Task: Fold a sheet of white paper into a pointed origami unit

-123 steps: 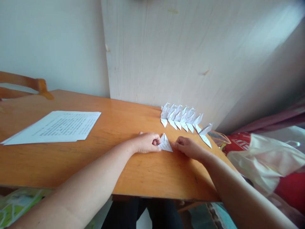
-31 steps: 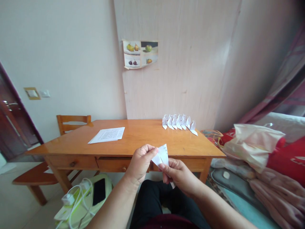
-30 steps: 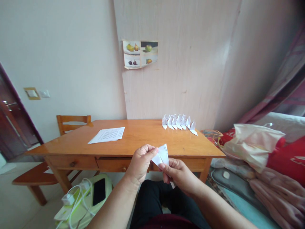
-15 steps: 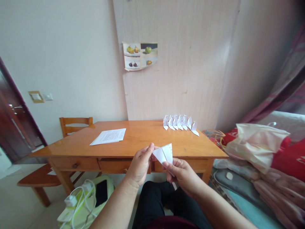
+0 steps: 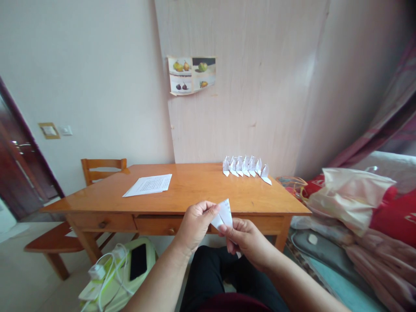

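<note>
I hold a small folded piece of white printed paper (image 5: 224, 214) in front of me, above my lap. My left hand (image 5: 196, 224) pinches its left edge with thumb and fingers closed. My right hand (image 5: 247, 244) pinches its lower right part from below. A row of several finished folded paper pieces (image 5: 246, 167) stands on the far right of the orange wooden table (image 5: 182, 197). A small stack of printed sheets (image 5: 148, 185) lies on the table's left half.
A wooden chair (image 5: 97, 167) stands behind the table's left end. A green-white box with a phone and cables (image 5: 121, 273) sits on the floor at lower left. Bags and bedding (image 5: 349, 203) pile up at the right. A fruit picture (image 5: 191, 73) hangs on the wall panel.
Earlier both hands pressed the paper on the table; since then I sit back and hold it in the air. In the last half second the piece has been folded narrower and lowered slightly.
</note>
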Motion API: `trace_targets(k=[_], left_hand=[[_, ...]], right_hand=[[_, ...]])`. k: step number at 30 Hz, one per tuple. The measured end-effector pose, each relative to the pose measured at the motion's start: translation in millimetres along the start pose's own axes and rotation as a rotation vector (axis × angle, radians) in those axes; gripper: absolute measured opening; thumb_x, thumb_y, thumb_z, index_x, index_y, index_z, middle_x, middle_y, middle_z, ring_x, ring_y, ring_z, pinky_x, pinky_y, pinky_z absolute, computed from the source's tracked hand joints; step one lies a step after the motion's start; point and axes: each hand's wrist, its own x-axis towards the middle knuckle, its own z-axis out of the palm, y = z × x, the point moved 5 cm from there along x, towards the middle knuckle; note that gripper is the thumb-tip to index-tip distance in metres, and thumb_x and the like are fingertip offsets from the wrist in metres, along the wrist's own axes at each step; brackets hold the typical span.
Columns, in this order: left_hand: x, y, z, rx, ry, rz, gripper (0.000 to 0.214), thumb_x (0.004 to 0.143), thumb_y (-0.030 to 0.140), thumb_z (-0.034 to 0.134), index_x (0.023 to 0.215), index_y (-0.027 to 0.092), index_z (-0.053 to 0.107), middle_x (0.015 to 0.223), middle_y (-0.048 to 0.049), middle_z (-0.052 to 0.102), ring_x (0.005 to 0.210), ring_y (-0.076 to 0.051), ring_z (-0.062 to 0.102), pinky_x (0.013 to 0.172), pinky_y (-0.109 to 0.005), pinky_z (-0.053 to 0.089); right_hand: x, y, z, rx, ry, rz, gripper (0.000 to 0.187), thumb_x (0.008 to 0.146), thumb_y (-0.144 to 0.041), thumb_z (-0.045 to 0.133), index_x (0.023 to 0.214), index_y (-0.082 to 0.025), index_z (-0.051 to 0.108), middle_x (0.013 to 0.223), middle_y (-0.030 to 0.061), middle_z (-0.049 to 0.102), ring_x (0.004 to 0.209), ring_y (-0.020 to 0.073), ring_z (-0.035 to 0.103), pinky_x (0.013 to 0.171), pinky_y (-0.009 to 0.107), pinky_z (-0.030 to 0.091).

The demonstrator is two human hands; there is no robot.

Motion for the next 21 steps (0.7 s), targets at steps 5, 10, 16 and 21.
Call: trace_targets(k=[5,10,16,21], left_hand=[[1.7,-3.7,-10.0,0.020,0.129,0.032,0.031,0.084,0.045,0.069,0.076,0.015,0.064,0.066,-0.0012,0.064,0.061,-0.014,0.055,0.063,-0.025,0.042],[1.7,2.8,-19.7,0.032,0.240,0.077,0.032,0.080,0.045,0.072,0.073,0.015,0.065,0.064,0.0004,0.062,0.062,-0.012,0.051,0.063,-0.024,0.040],[2.3,1.1,-19.0,-0.007,0.228,0.084,0.030,0.081,0.044,0.072,0.075,0.015,0.066,0.067,-0.0001,0.063,0.065,-0.013,0.051,0.066,-0.024,0.041],[5.7,-10.2,-17.5,-0.216,0.204,0.035,0.028,0.078,0.040,0.075,0.076,0.014,0.065,0.070,-0.0002,0.062,0.067,-0.012,0.052,0.068,-0.023,0.041]], right_hand=[[-1.1,-1.2,0.8,0.031,-0.042,-0.010,0.044,0.091,-0.057,0.059,0.082,-0.014,0.065,0.055,0.0019,0.064,0.045,0.0094,0.049,0.046,0.022,0.029],[-3.3,1.2,-3.1,0.066,-0.020,0.007,0.055,0.095,-0.062,0.046,0.088,-0.013,0.068,0.056,0.0045,0.065,0.048,0.0118,0.053,0.050,0.024,0.034],[-4.9,-3.7,0.7,-0.013,-0.040,-0.037,0.040,0.091,-0.055,0.060,0.083,-0.016,0.066,0.055,0.0001,0.063,0.049,0.0101,0.050,0.052,0.023,0.034],[-6.0,-10.7,2.7,-0.037,-0.039,-0.098,0.037,0.093,-0.052,0.058,0.080,-0.017,0.065,0.055,-0.0004,0.063,0.050,0.0101,0.050,0.053,0.023,0.035]])
